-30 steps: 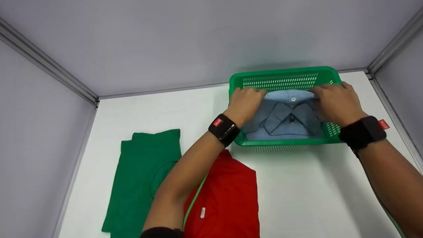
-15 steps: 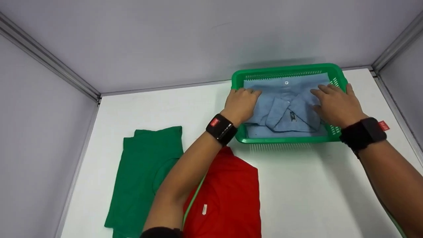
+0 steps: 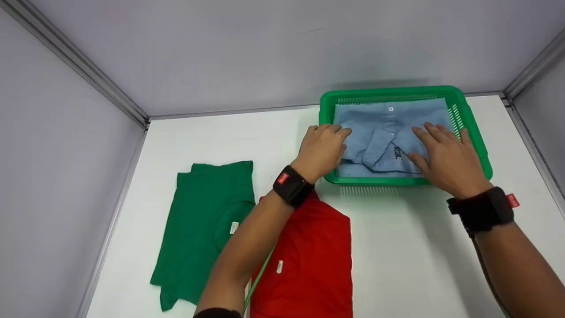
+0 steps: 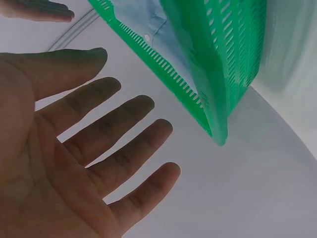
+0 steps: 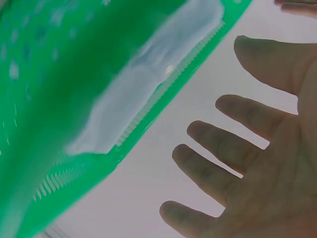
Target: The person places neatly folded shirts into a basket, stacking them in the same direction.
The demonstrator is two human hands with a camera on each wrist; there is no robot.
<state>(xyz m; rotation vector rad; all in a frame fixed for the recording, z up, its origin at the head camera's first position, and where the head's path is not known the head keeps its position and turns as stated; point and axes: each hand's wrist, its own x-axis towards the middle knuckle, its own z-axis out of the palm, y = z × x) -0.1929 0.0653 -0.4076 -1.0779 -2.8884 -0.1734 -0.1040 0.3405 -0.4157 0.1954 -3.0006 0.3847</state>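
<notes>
A folded light-blue button shirt (image 3: 384,119) lies flat inside the green plastic basket (image 3: 393,180), its collar and dark label toward the front. Over the basket's left end is my left hand (image 3: 321,148); in the left wrist view its fingers (image 4: 124,129) are spread and hold nothing, apart from the basket wall. My right hand (image 3: 452,161) hovers over the right end with fingers extended. The right wrist view shows its palm empty and the fingers (image 5: 213,171) fanned, a gap between them and the basket.
A folded green T-shirt (image 3: 198,225) lies on the white table (image 3: 212,137) at left. Beside it is a folded red shirt (image 3: 318,251), partly under my left forearm. A grey wall (image 3: 247,57) stands right behind the basket. A green cable (image 3: 260,276) runs along the left arm.
A second ago both hands held the shirt's raised far edge; it now lies flat in the basket. My hands have let go, and the right has drawn back slightly toward me.
</notes>
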